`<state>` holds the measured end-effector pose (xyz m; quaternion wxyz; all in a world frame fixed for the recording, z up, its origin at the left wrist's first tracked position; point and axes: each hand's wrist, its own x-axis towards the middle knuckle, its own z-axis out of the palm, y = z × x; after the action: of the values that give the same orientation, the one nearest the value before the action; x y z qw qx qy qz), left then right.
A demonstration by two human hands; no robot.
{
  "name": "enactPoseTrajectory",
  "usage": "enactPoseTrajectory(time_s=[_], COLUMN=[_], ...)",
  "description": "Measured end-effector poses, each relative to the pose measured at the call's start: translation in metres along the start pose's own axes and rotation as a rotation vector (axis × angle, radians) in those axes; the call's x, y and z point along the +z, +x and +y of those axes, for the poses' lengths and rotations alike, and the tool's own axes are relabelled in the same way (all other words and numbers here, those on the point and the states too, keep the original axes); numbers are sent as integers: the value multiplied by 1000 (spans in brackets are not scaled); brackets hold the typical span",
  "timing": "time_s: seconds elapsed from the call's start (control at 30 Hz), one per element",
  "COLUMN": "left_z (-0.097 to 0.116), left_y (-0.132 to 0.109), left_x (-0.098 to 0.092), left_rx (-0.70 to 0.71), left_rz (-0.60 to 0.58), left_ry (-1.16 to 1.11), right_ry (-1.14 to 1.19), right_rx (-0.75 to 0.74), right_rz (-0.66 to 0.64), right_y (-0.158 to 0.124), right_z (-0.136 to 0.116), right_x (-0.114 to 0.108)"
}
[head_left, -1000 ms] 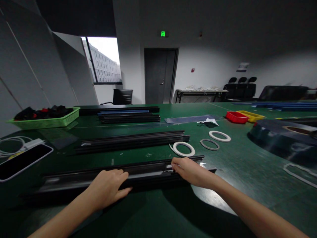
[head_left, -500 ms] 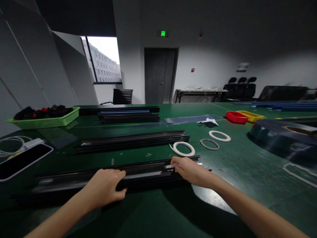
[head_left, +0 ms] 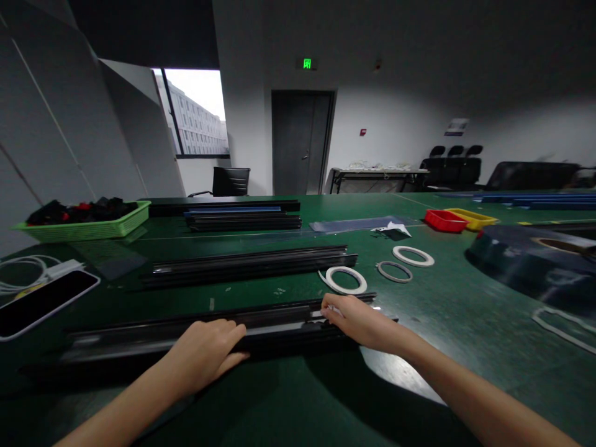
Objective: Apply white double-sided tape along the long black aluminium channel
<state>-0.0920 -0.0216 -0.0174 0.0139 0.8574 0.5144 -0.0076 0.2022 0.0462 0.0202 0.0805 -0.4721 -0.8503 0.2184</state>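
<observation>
A long black profile (head_left: 125,349) lies crosswise on the table in front of me, with a pale, shiny strip (head_left: 284,326) running along its channel. My left hand (head_left: 209,351) grips the near side of the profile left of its middle, fingers over the top and thumb on the front. Close to the profile's right end, my right hand (head_left: 351,318) is closed in a pinch, with a small whitish piece at the fingertips inside the channel. The fingers hide most of that piece. Just beyond the right hand is a white tape roll (head_left: 331,282).
Another pair of black profiles (head_left: 251,266) lies behind. Farther back are stacked profiles (head_left: 244,221) and a green basket (head_left: 93,231). A phone (head_left: 44,304) is at left. Thin rings (head_left: 395,271), a red tray (head_left: 444,220) and a large dark roll (head_left: 526,264) are at right.
My left hand has slid slightly to the right along the profile. The right hand stays at nearly the same spot, its fingers shifting only a little.
</observation>
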Motion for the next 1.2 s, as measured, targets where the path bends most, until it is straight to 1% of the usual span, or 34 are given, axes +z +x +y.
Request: enactPoseTrajectory(time_s=[0.2, 0.37, 0.53, 0.67, 0.8, 0.87, 1.03, 1.2], left_z=[4, 0, 0, 2, 3, 2, -1, 4], left_y=[-2, -2, -1, -2, -2, -1, 2, 1], left_x=[-6, -9, -10, -10, -4, 1, 7, 1], left_rx=[-58, -159, -176, -126, 1, 43, 55, 20], left_rz=[1, -53, -79, -64, -1, 23, 46, 28], left_ry=[28, 72, 77, 54, 52, 50, 54, 64], right_ry=[-11, -19, -21, -24, -29, -28, -18, -19], right_rx=[-22, -38, -33, -25, -19, -14, -21, -45], right_rz=[9, 2, 18, 1, -2, -3, 4, 21], right_y=[-1, -1, -1, 0, 2, 2, 2, 2], right_z=[2, 3, 3, 3, 4, 4, 5, 5], right_x=[0, 0, 0, 1, 3, 4, 4, 4])
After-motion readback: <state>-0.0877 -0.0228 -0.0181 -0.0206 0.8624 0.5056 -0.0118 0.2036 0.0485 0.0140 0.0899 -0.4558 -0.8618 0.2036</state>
